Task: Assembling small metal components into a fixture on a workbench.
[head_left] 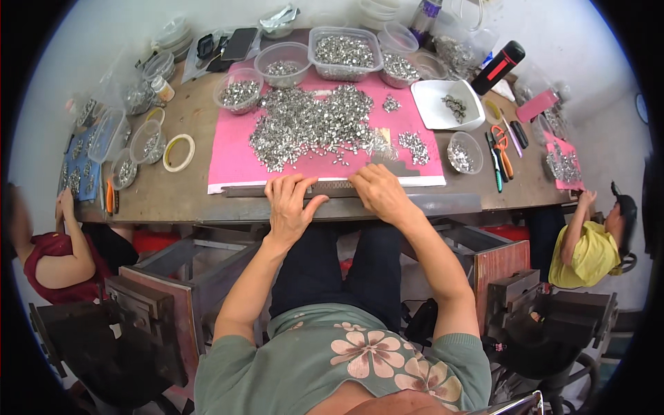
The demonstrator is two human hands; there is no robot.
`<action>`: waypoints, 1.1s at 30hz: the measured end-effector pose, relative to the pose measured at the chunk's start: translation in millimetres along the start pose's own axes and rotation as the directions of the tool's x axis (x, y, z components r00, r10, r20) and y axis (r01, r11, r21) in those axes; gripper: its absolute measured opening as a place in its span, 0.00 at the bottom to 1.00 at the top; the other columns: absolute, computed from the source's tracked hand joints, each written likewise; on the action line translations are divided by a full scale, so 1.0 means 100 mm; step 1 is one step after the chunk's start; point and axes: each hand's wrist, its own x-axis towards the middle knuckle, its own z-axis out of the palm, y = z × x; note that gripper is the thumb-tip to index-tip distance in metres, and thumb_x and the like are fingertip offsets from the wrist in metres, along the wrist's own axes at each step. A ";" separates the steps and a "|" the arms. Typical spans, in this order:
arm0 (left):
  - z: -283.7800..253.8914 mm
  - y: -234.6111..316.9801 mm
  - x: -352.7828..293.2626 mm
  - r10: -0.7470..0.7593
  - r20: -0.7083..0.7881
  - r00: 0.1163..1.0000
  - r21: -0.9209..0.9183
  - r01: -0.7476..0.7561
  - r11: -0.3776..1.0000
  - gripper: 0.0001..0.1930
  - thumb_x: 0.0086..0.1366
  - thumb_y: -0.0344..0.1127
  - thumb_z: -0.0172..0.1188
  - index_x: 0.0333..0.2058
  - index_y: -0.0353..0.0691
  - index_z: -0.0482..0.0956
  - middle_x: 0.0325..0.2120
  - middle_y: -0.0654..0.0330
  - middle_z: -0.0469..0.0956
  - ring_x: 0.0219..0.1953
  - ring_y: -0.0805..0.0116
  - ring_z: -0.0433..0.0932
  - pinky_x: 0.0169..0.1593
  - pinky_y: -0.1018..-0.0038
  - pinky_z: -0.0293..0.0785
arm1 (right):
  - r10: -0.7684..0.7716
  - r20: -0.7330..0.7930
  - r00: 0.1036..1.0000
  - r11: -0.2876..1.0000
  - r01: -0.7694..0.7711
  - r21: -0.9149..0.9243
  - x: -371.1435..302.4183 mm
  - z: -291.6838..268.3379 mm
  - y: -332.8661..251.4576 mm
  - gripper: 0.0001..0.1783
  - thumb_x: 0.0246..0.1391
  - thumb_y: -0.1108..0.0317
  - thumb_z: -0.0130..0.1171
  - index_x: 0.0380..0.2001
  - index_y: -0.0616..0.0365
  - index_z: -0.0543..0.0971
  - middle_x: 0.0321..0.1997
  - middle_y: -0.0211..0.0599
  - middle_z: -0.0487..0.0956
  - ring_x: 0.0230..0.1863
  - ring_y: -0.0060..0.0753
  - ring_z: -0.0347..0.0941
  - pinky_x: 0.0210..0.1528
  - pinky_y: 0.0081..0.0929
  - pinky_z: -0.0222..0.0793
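A narrow dark metal strip with a row of small slots (335, 185) lies along the near edge of the pink mat (228, 153). My left hand (289, 207) rests its fingertips on the strip's left part, fingers stretched and thumb apart. At the strip's right part, my right hand (382, 194) has its fingers curled together; whatever sits between them is too small to make out. Just beyond both hands spreads a big heap of small silver metal pieces (311, 128). A smaller pile of metal pieces (413, 147) lies beyond my right hand, near a flat grey plate (401, 168).
Clear tubs of metal pieces (346, 72) line the back, beside a white tray (443, 111). Pliers (504, 155) lie at the right, tape rolls (179, 153) at the left. Two people sit working, in a red top (59, 263) left and a yellow top (584, 249) right.
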 end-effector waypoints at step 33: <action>-1.70 1.60 1.80 0.188 -0.518 0.835 -0.826 -0.545 0.143 0.35 0.72 0.61 0.48 0.66 0.39 0.63 0.56 0.43 0.74 0.57 0.46 0.75 0.60 0.53 0.71 | 0.692 -0.304 0.655 0.636 -0.354 0.685 0.16 -0.53 0.90 0.08 0.68 0.70 0.53 0.40 0.64 0.79 0.33 0.39 0.85 0.31 0.24 0.83 0.34 0.24 0.78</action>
